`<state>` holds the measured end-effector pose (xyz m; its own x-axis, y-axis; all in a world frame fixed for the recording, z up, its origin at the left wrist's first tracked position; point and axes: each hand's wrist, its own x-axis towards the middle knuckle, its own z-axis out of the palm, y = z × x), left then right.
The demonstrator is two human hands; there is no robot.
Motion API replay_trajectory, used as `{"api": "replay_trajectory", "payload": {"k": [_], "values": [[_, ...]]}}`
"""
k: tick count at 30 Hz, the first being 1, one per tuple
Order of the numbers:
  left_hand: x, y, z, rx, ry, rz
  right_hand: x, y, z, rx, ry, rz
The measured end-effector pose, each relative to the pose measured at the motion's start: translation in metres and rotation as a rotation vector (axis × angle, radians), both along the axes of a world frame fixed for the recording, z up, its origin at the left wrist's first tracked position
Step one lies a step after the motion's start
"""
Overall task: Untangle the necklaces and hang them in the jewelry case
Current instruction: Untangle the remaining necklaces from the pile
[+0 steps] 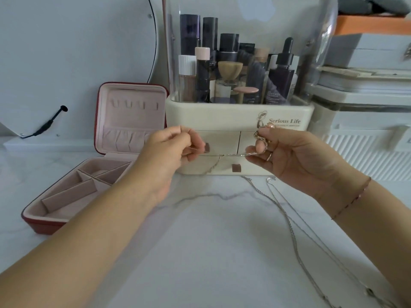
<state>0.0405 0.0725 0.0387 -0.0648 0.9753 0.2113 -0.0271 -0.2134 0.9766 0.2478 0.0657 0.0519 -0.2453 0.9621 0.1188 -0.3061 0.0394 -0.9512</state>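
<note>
A thin silver necklace chain (231, 154) is stretched level between my two hands, above the white marble table. My left hand (173, 152) pinches its left end, and a loose part of the chain droops below that hand. My right hand (287, 156) pinches the right end and wears rings. Two more silver chains (291, 227) trail from below my right hand across the table toward the lower right. The red jewelry case (66, 196) lies open at the left, its pink lid upright with a row of hooks (133, 105) that carry nothing.
A cream cosmetics organizer (240, 121) with small drawers and several bottles stands right behind my hands. White storage boxes (367, 112) are stacked at the right. A round mirror (66, 52) leans at the back left. Bare marble tabletop (200, 252) stretches in front.
</note>
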Motion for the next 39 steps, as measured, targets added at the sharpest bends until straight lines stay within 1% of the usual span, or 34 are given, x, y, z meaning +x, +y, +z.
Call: {"api": "replay_trajectory", "payload": {"k": [1, 3, 5, 7, 8, 9, 10, 13, 14, 15, 17, 19, 21, 23, 33, 35, 39], "values": [[0.001, 0.0, 0.001, -0.065, -0.154, -0.081, 0.0, 0.001, -0.001, -0.014, 0.019, 0.011], [0.002, 0.0, 0.002, -0.147, -0.357, -0.189, -0.001, 0.002, -0.001, -0.039, 0.057, 0.031], [0.002, 0.0, 0.003, -0.177, -0.486, -0.261, -0.001, 0.002, 0.0, -0.048, 0.088, 0.032], [0.001, -0.001, 0.004, -0.201, -0.527, -0.32, -0.001, 0.002, -0.001, -0.038, 0.105, 0.028], [0.001, -0.002, 0.005, -0.206, -0.487, -0.346, -0.001, 0.002, -0.001, -0.028, 0.104, 0.028], [0.001, -0.003, 0.005, -0.208, -0.402, -0.362, -0.001, 0.002, -0.001, -0.015, 0.099, 0.026], [0.001, -0.003, 0.004, -0.205, -0.279, -0.363, -0.001, 0.002, 0.0, -0.002, 0.096, 0.02], [0.002, -0.006, -0.003, -0.151, 0.168, -0.335, -0.001, 0.002, 0.001, 0.011, 0.135, -0.004], [0.002, -0.008, -0.003, -0.14, 0.272, -0.354, -0.001, 0.002, 0.002, 0.023, 0.139, -0.013], [0.002, -0.009, -0.004, -0.136, 0.342, -0.379, -0.001, 0.001, 0.002, 0.039, 0.132, -0.021], [0.003, -0.01, -0.005, -0.135, 0.415, -0.411, -0.001, 0.001, 0.002, 0.068, 0.106, -0.029], [0.005, -0.011, -0.008, -0.105, 0.475, -0.385, -0.002, 0.001, 0.0, 0.087, 0.075, -0.026], [0.007, -0.012, -0.01, -0.083, 0.486, -0.36, -0.003, 0.0, -0.001, 0.091, 0.052, -0.018], [0.008, -0.012, -0.01, -0.09, 0.441, -0.389, -0.002, 0.001, 0.0, 0.085, 0.042, -0.022], [0.003, -0.015, -0.003, -0.192, 0.255, -0.686, -0.001, 0.0, 0.003, 0.057, 0.063, -0.055], [0.005, -0.016, -0.002, -0.182, 0.246, -0.677, -0.001, 0.0, 0.003, 0.053, 0.056, -0.058], [0.008, -0.018, -0.002, -0.151, 0.249, -0.577, 0.0, 0.0, 0.003, 0.043, 0.026, -0.024]]}}
